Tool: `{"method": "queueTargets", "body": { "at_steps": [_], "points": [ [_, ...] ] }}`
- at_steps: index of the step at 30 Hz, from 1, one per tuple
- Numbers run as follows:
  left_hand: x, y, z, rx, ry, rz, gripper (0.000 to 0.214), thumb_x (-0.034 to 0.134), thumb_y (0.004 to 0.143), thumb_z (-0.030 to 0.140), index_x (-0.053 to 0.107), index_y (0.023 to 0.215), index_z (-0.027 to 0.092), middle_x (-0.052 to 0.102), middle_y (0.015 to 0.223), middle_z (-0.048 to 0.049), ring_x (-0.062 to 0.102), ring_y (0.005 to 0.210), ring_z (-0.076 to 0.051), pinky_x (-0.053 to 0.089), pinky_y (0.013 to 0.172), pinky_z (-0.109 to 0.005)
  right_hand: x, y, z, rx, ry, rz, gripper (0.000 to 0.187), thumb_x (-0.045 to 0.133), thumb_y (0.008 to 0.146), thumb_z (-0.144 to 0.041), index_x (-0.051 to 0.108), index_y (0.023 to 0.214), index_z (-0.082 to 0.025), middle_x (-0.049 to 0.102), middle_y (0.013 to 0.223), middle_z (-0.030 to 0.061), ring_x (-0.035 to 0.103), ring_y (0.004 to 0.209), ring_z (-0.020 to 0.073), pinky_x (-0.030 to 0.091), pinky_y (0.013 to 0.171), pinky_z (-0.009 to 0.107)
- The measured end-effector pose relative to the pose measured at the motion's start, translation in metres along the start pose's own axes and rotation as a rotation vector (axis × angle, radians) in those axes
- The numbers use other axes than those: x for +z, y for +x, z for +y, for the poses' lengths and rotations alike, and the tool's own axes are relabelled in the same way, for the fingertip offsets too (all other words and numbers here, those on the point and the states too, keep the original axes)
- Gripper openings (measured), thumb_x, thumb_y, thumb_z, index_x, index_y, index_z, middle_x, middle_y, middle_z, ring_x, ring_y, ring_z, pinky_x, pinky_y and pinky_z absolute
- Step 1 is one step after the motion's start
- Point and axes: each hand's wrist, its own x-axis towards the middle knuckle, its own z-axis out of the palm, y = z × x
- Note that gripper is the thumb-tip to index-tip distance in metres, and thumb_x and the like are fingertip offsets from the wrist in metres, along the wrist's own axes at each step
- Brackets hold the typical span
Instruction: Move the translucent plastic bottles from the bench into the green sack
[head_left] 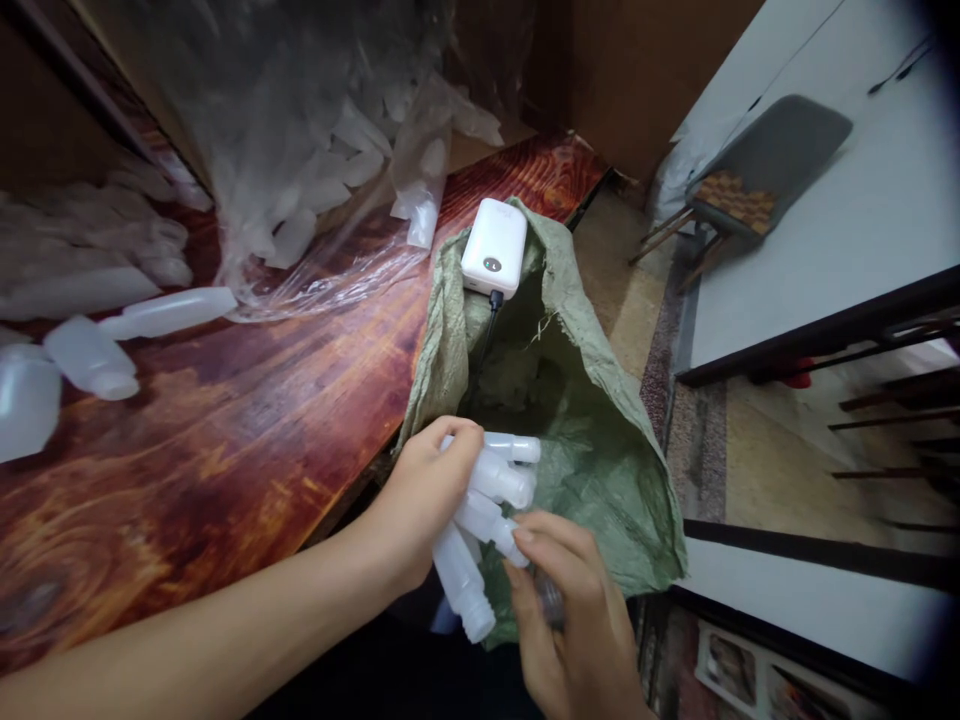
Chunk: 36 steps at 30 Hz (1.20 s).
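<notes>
Beside worktop (pixel 322 380): clutching bottles (pixel 499 478) in left hand (pixel 420 495), pinching one neck (pixel 507 540) with right hand (pixel 589 610) (likely singling out; needing steadiness next).

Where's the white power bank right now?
In the head view's upper middle, the power bank sits at the sack's far rim, near the table, black cable attached.

We have open room down into the green woven sack (pixel 607 340) through the right part of its mouth. At the far rim the white power bank (pixel 495 235) stands in our way, its black cable (pixel 489 335) trailing into the opening. Our left hand (pixel 424 490), the translucent bottles (pixel 501 476) and our right hand (pixel 574 590) crowd the near side. Across the desk (pixel 315 375) we could pass between the sack and the loose bottles (pixel 94 358) at left; a clear plastic bag (pixel 247 235) blocks farther back.
</notes>
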Motion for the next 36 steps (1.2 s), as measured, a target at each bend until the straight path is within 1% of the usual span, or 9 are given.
{"method": "queueTargets", "body": {
  "at_steps": [6,11,17,21,25,29,32,34,36],
  "points": [
    [0.001,-0.002,0.003,-0.086,-0.049,-0.007,0.019,0.056,0.079,0.037,0.059,0.084,0.019,0.051,0.065,0.0015,0.048,0.054,-0.013,0.036,0.046,-0.020,-0.002,0.001,0.002,-0.019,-0.004,-0.023,0.033,0.052,0.089,-0.001,0.049,0.120,-0.013,0.059,0.112,0.0106,0.060,0.107,0.0150,0.051,0.089,0.026],
    [0.000,-0.002,0.004,0.096,0.065,0.037,0.017,0.055,0.081,0.036,0.060,0.085,0.019,0.054,0.068,0.0020,0.049,0.057,-0.011,0.038,0.051,-0.019,0.003,-0.001,-0.001,0.069,-0.118,0.015,0.023,0.054,0.094,-0.017,0.051,0.116,-0.012,0.061,0.103,0.0089,0.063,0.096,0.0136,0.052,0.081,0.021],
    [-0.001,-0.004,0.004,0.214,0.111,0.040,0.015,0.055,0.085,0.035,0.059,0.086,0.021,0.052,0.065,0.0050,0.045,0.056,-0.009,0.037,0.050,-0.017,0.005,-0.001,-0.002,-0.012,-0.064,0.036,0.036,0.054,0.087,0.000,0.047,0.120,-0.012,0.057,0.109,0.0109,0.060,0.103,0.0153,0.052,0.086,0.025],
    [-0.001,-0.005,0.004,0.234,0.122,0.042,0.014,0.054,0.085,0.034,0.060,0.085,0.021,0.053,0.067,0.0048,0.046,0.058,-0.009,0.036,0.050,-0.017,0.003,-0.002,-0.003,0.023,-0.099,0.038,0.031,0.055,0.089,-0.007,0.049,0.118,-0.014,0.059,0.107,0.0110,0.062,0.100,0.0172,0.054,0.082,0.027],
    [-0.001,-0.006,0.004,0.235,0.134,0.030,0.015,0.053,0.085,0.034,0.059,0.087,0.021,0.054,0.066,0.0047,0.046,0.057,-0.010,0.035,0.049,-0.017,0.000,-0.002,-0.004,0.193,-0.142,-0.002,0.019,0.049,0.098,-0.034,0.055,0.107,-0.018,0.066,0.086,0.0043,0.067,0.070,0.0157,0.055,0.061,0.023],
    [-0.001,-0.008,0.005,0.247,0.206,0.034,0.014,0.053,0.085,0.033,0.060,0.090,0.023,0.052,0.063,0.0056,0.045,0.055,-0.010,0.034,0.048,-0.017,-0.008,-0.004,-0.006,0.320,-0.117,-0.111,0.036,0.035,0.102,-0.045,0.057,0.085,-0.022,0.056,0.054,-0.0052,0.055,0.041,0.0114,0.046,0.043,0.020],
    [-0.002,-0.009,0.006,0.245,0.218,0.038,0.014,0.052,0.085,0.034,0.061,0.090,0.023,0.052,0.062,0.0056,0.045,0.054,-0.010,0.034,0.048,-0.018,-0.013,-0.009,-0.006,0.260,-0.232,-0.010,0.026,0.040,0.100,-0.037,0.060,0.103,-0.022,0.065,0.065,-0.0015,0.061,0.048,0.0133,0.049,0.047,0.022],
    [-0.002,-0.010,0.006,0.243,0.210,0.025,0.015,0.052,0.085,0.035,0.061,0.091,0.023,0.053,0.062,0.0054,0.045,0.054,-0.011,0.034,0.047,-0.018,-0.014,-0.012,-0.004,0.106,-0.264,0.049,0.023,0.048,0.095,-0.024,0.058,0.115,-0.021,0.070,0.076,0.0017,0.067,0.058,0.0158,0.054,0.056,0.025],
    [-0.002,-0.011,0.006,0.251,0.194,0.008,0.015,0.054,0.085,0.035,0.061,0.092,0.023,0.056,0.064,0.0049,0.048,0.055,-0.011,0.035,0.048,-0.018,-0.014,-0.013,0.001,-0.008,-0.226,0.023,0.028,0.049,0.091,-0.015,0.058,0.116,-0.020,0.071,0.081,0.0029,0.069,0.066,0.0170,0.055,0.061,0.025]
  ]
}}
